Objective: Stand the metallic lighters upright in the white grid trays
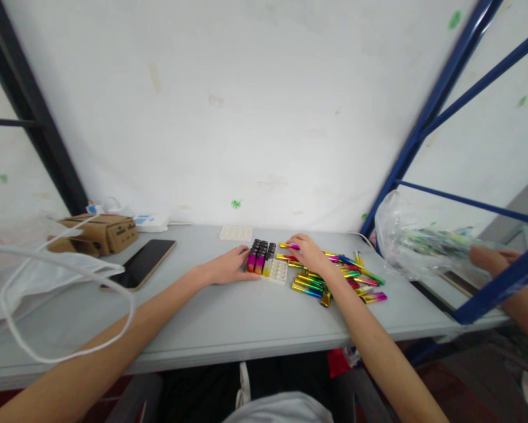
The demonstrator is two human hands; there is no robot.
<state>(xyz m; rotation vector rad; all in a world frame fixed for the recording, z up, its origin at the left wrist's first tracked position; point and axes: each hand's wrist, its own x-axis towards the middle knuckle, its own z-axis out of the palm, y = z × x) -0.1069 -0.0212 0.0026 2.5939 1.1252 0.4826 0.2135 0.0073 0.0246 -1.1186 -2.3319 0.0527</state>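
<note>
Rows of shiny, coloured lighters (259, 260) with dark tops stand upright in a white pocketed tray (278, 271), whose right part shows bare pockets. My left hand (232, 265) holds the left side of this tray, thumb along its front and fingers at its far side. Right of the tray lies a loose heap of metallic lighters (310, 286) in gold, green, blue, red and purple. My right hand (306, 252) is over the heap's far left edge, fingers bent down on a gold-and-purple lighter (289, 245). Its fingertips are partly hidden.
Behind stands another white tray (236, 233) by the wall. To the left are a phone (143, 264), a cardboard box (109, 230) and a white cable (129, 311). A blue metal frame (416, 141) rises at right; beyond it are a plastic bag (396, 226) and another person's hand (493, 258).
</note>
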